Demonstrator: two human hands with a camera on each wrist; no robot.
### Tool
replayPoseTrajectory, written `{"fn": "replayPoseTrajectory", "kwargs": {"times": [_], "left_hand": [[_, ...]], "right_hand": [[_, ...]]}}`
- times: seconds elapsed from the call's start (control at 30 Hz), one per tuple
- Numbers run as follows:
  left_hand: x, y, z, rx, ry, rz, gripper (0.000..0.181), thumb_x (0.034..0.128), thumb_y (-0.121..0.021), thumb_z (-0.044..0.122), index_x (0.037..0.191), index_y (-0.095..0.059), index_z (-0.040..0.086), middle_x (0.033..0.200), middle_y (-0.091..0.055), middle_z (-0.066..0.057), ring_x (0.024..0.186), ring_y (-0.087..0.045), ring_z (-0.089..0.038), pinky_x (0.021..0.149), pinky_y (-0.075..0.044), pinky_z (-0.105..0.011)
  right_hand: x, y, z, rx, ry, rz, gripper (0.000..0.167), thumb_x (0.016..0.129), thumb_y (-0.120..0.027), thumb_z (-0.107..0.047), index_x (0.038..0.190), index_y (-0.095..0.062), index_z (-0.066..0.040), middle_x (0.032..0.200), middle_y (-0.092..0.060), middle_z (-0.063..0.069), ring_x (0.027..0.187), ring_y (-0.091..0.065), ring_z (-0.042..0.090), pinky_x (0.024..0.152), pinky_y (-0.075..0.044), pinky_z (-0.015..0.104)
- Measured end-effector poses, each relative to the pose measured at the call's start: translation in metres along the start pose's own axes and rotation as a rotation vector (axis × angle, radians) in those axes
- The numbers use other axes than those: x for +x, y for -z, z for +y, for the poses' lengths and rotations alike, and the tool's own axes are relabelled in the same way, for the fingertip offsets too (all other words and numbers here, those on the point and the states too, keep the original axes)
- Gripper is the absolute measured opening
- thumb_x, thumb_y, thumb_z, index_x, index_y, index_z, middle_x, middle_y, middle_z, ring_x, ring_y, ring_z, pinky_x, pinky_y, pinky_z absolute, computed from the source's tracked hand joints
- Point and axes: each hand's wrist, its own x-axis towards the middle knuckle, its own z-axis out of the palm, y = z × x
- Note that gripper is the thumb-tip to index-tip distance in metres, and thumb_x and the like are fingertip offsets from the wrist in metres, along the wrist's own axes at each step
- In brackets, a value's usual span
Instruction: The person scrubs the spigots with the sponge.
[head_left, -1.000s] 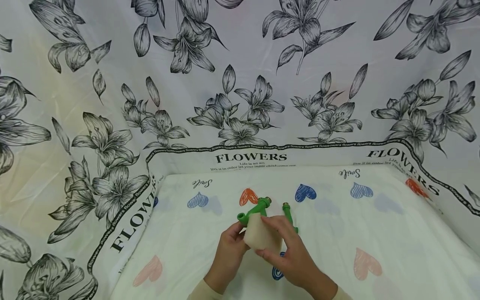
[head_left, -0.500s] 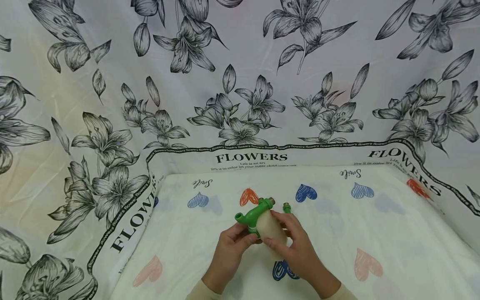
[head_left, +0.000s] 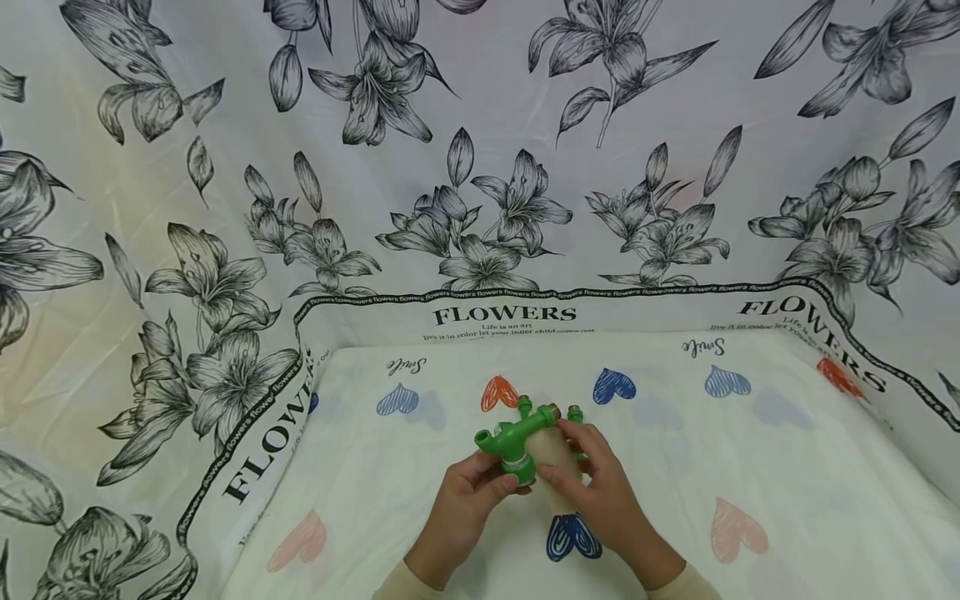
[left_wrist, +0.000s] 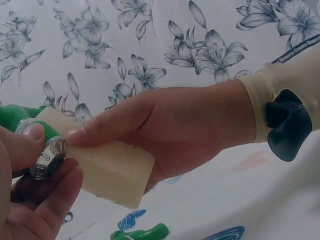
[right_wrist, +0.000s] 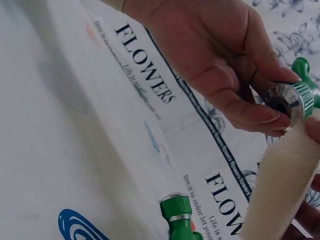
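A green plastic tap point(head_left: 517, 437) with a silver threaded collar is held up in front of me by my left hand point(head_left: 465, 504). Thumb and fingers pinch it at the collar end point(left_wrist: 47, 160). My right hand point(head_left: 603, 496) grips a cream sponge point(head_left: 551, 467), which lies along the tap's body on the right. In the left wrist view the sponge point(left_wrist: 115, 165) looks like a thick block with a porous face. A second green tap point(head_left: 575, 414) lies on the cloth behind the right hand, mostly hidden; its ribbed end point(right_wrist: 176, 207) shows in the right wrist view.
White cloth with printed hearts point(head_left: 738, 529) covers the work surface. Flower-printed curtains point(head_left: 487, 208) rise behind it and along the left side.
The tap has turned and come more into sight as the sponge slid right and down along it. Both hands shifted slightly, the right one toward the right; the second tap became more covered.
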Motion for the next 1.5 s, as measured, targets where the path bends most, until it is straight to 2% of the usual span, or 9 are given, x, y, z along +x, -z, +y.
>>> {"fn": "replayPoseTrajectory", "kwargs": {"times": [0.13,0.3,0.57,0.97,1.27,1.5], "left_hand": [[0.001,-0.001,-0.003,-0.015,-0.005,0.005,0.044,0.1083,-0.068,0.005,0.150,-0.060,-0.004,0.139,-0.065,-0.023,0.115,-0.072,-0.029,0.101,-0.060,-0.045],[0.002,-0.001,-0.009,-0.021,0.014,0.030,0.044,0.1094,-0.067,0.007,0.150,-0.058,-0.007,0.143,-0.064,-0.022,0.119,-0.071,-0.028,0.102,-0.060,-0.043],[0.005,0.001,-0.012,-0.091,-0.013,0.126,0.049,0.1072,-0.070,0.006,0.150,-0.050,-0.008,0.141,-0.064,-0.025,0.122,-0.070,-0.032,0.100,-0.060,-0.047],[0.004,-0.001,-0.010,-0.114,-0.002,0.207,0.048,0.1018,-0.076,0.002,0.144,-0.057,-0.009,0.142,-0.058,-0.022,0.123,-0.069,-0.031,0.100,-0.061,-0.041],[0.003,-0.001,-0.007,-0.100,-0.007,0.190,0.039,0.1042,-0.075,0.007,0.138,-0.062,-0.009,0.144,-0.059,-0.022,0.120,-0.071,-0.030,0.097,-0.062,-0.044],[0.001,-0.002,-0.006,-0.121,-0.013,0.119,0.042,0.1061,-0.072,0.005,0.145,-0.061,-0.006,0.140,-0.064,-0.023,0.118,-0.072,-0.034,0.099,-0.060,-0.051]], "right_hand": [[-0.002,-0.002,0.000,0.029,-0.035,-0.007,0.055,0.104,-0.078,-0.025,0.155,-0.058,-0.020,0.134,-0.060,0.000,0.115,-0.059,0.026,0.088,-0.060,0.034],[-0.007,-0.007,-0.004,0.083,-0.035,-0.043,0.054,0.105,-0.077,-0.022,0.155,-0.058,-0.020,0.136,-0.059,0.001,0.118,-0.059,0.028,0.092,-0.061,0.034],[-0.013,-0.010,-0.013,0.071,0.059,-0.062,0.060,0.102,-0.080,-0.019,0.157,-0.056,-0.025,0.140,-0.058,-0.003,0.120,-0.059,0.025,0.092,-0.061,0.038],[-0.016,-0.014,-0.015,0.046,0.159,-0.069,0.065,0.098,-0.084,-0.018,0.157,-0.057,-0.026,0.142,-0.058,-0.002,0.118,-0.060,0.023,0.088,-0.060,0.038],[-0.012,-0.015,-0.014,0.024,0.129,-0.048,0.062,0.098,-0.086,-0.021,0.153,-0.058,-0.027,0.142,-0.059,-0.004,0.119,-0.061,0.023,0.091,-0.061,0.039],[-0.009,-0.012,-0.010,0.036,0.063,-0.003,0.051,0.101,-0.082,-0.021,0.147,-0.060,-0.025,0.135,-0.061,-0.005,0.117,-0.063,0.023,0.092,-0.062,0.037]]}}
